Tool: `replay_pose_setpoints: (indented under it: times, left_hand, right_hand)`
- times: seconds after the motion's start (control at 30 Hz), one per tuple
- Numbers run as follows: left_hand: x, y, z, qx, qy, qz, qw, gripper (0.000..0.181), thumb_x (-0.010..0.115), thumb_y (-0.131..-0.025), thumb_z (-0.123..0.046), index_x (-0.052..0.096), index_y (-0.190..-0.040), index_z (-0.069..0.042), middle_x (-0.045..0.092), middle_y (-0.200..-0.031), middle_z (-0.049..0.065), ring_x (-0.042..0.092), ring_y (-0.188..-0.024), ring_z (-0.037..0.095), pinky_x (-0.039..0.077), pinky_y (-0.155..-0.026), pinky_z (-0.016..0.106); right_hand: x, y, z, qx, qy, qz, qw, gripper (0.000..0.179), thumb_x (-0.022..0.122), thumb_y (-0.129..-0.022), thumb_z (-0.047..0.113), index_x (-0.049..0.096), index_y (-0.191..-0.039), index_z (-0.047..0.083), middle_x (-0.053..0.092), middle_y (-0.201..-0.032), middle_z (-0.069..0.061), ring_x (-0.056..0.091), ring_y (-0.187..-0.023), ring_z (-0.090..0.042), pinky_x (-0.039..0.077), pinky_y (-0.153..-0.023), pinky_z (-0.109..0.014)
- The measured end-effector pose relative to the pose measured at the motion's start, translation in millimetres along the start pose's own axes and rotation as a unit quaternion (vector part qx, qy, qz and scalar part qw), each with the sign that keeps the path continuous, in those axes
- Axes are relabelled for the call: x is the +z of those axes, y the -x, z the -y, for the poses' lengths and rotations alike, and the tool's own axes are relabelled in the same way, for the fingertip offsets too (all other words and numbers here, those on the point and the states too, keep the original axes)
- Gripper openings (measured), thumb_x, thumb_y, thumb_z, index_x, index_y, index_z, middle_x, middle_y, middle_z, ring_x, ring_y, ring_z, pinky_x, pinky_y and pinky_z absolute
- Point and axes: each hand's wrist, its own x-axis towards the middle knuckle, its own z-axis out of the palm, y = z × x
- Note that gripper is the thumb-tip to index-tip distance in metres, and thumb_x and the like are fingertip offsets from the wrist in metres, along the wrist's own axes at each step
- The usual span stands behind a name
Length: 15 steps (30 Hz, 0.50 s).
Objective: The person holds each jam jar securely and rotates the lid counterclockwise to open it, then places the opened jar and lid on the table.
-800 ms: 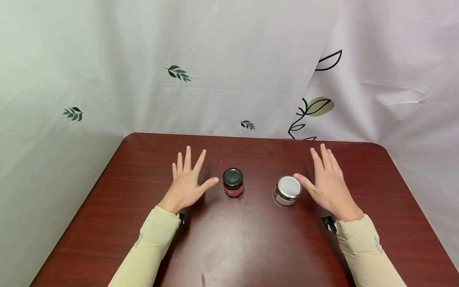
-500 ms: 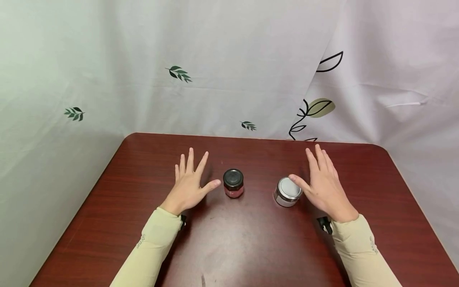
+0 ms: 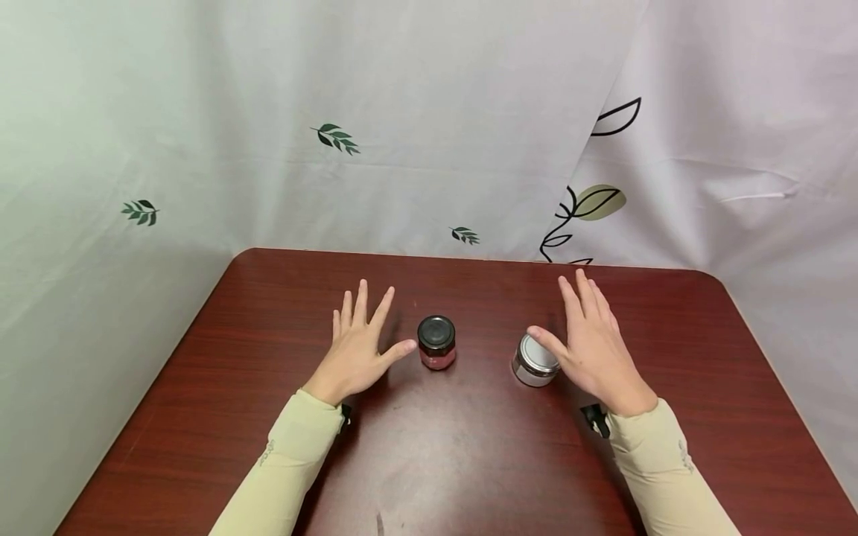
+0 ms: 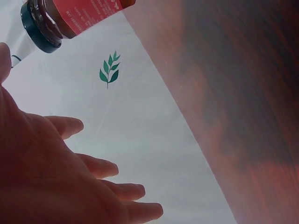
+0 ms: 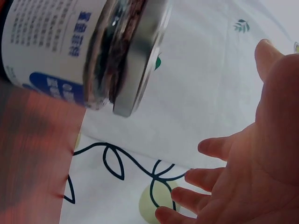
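Head view shows us two jars upright on the tabletop (image 3: 469,454): the red jar (image 3: 436,343) just inward of the left grip (image 3: 354,359), the silver jar (image 3: 534,363) just inward of the right grip (image 3: 593,356). Both grips are spread, fingers extended and thumbs held out, and we see neither pinching anything. As we judge it, the likeliest trouble is a knock: the right grip's thumb overlaps the silver jar's lid from above (the right wrist view shows a gap between them), so coming in low or crooked could tip it. On the other side, the thumb is near the red jar, and a sideways nudge could slide it over the smooth-looking surface. As for looks, the red jar wears a black lid and a red label with pale print; the silver jar has a shiny lid, a white label with a blue patch, and dark contents.
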Motion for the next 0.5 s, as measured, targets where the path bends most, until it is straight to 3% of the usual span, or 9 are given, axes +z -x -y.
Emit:
replay_pose_setpoints:
  times: [0.5]
  left_hand:
    - [5.4,2.0,0.1,0.014,0.006,0.009,0.9998,0.085,0.041,-0.082,-0.071,0.001,-0.147,-0.036,-0.011,-0.154,0.004,-0.009,-0.14,0.029,0.003,-0.106,0.06]
  right_hand:
    - [8.9,-1.4,9.4,0.0,-0.012,0.005,0.9999,0.087,0.056,-0.083,0.058,0.024,-0.146,0.006,0.011,-0.152,-0.019,0.015,-0.135,-0.042,0.02,-0.101,-0.061]
